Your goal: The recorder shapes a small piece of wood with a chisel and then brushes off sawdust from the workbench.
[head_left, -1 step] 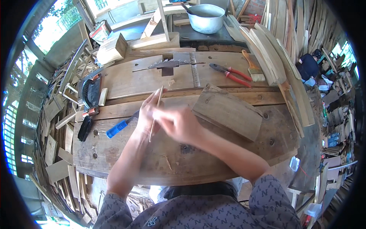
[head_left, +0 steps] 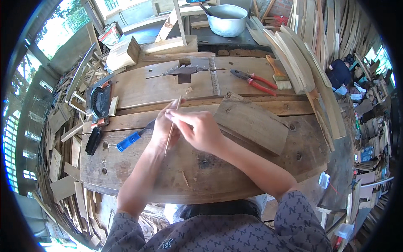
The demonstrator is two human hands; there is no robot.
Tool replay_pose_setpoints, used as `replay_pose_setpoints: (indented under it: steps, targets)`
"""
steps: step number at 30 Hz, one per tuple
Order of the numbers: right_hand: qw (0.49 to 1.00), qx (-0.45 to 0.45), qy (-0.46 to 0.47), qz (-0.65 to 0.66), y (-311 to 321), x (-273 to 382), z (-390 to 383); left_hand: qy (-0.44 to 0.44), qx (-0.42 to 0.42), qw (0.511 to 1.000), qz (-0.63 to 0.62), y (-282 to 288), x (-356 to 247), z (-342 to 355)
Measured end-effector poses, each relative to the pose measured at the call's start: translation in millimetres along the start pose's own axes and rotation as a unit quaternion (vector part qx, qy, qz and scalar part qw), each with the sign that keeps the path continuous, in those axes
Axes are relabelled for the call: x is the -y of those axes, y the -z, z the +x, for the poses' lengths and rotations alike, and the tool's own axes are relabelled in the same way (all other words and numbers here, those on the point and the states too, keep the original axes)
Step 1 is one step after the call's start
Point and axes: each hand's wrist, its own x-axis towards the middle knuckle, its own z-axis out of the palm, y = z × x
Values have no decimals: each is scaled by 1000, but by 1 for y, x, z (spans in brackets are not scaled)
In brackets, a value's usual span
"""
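Note:
My left hand (head_left: 160,130) is closed around a thin, narrow wooden strip (head_left: 170,135), which it holds tilted over the workbench (head_left: 138,176). The fingers of my right hand (head_left: 203,132) are pinched together, their tips against the strip beside my left fingers. What lies between those tips is too small to make out. A chisel-like tool with a blue handle (head_left: 128,141) rests on the bench left of my left hand, its far end partly hidden. Beyond my right hand lies a thick wooden board (head_left: 254,124).
Toward the back are a toothed saw blade (head_left: 184,70) in a slot, red-handled pliers (head_left: 255,82) and a brush (head_left: 279,75). A black-handled tool (head_left: 100,103) stands at the left. Long planks (head_left: 294,63) lean along the right; a metal pot (head_left: 226,23) sits behind.
My right hand, blurred a moment before, now shows clearly, with its fingers a little farther up and right. The left hand and the strip have shifted only slightly.

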Motion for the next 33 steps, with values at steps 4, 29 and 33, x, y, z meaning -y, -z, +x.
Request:
replay_pose_setpoints:
  steps: [4, 29, 33]
  targets:
    - [991, 18, 118, 68, -15, 23, -26, 14, 74, 997, -10, 3, -5, -2]
    - [993, 4, 117, 10, -16, 14, -18, 1, 103, 995, -19, 16, -2, 3]
    - [999, -20, 45, -1, -12, 3, -2, 9, -10, 999, -30, 26, 12, 16]
